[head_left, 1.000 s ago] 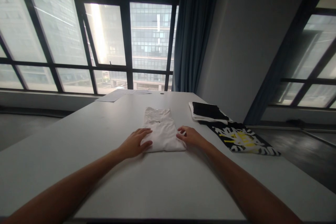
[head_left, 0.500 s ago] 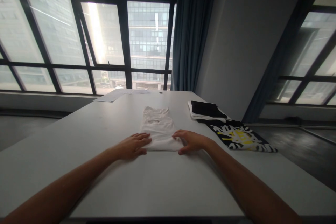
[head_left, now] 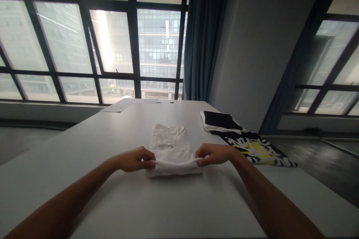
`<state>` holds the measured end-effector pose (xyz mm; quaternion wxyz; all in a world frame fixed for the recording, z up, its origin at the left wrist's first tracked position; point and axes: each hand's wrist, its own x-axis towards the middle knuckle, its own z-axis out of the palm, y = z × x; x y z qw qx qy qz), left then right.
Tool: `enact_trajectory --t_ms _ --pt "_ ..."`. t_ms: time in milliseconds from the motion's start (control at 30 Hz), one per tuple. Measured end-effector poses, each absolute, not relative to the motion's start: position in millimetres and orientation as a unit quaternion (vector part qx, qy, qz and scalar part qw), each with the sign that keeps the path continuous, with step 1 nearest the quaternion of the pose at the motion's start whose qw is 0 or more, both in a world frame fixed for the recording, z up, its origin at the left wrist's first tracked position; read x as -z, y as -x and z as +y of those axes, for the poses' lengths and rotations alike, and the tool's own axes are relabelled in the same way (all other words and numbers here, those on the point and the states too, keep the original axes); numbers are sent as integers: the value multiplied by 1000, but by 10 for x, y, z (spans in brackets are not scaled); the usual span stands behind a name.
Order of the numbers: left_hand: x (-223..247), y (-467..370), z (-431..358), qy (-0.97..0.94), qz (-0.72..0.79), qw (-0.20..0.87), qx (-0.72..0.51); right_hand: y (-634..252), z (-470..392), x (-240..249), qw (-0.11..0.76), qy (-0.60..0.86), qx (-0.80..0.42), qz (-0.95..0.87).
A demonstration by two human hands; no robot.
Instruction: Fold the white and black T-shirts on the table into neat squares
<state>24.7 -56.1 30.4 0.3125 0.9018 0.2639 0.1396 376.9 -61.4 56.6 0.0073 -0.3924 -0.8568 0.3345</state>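
Observation:
A folded white shirt (head_left: 174,153) lies in front of me on the white table (head_left: 112,194), its neckline toward the far side. My left hand (head_left: 139,159) pinches the left end of a fold near the shirt's close edge. At the right end of that same fold, my right hand (head_left: 210,154) has its fingers closed on the cloth. The fold is slightly raised between the two hands.
To the right lies a pile with a black folded cloth (head_left: 221,119) on white cloth. Beside it is a black shirt with white and yellow print (head_left: 259,149). Papers (head_left: 117,107) lie at the far left, near the windows. A blue curtain (head_left: 203,44) hangs behind.
Both hands have gone from lying spread on the shirt to pinching its near part. The shirt has come closer to me, and its near part is now lifted into a fold.

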Motion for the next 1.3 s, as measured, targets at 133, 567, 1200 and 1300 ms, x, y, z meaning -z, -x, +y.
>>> enact_trajectory --t_ms 133,567,1200,1300 --pt "-365 -238 -602 -815 239 492 -191 -3819 -636 -665 31 322 -465 -824" --pt "208 -449 -279 -866 386 56 -313 -3176 -369 -74 239 510 -33 -826" --pt "318 -428 -344 -883 455 95 -68 -3143 -448 128 36 537 -143 -831" --pt "333 -440 -345 -878 465 95 -62 -3154 -430 113 64 596 -95 -795"
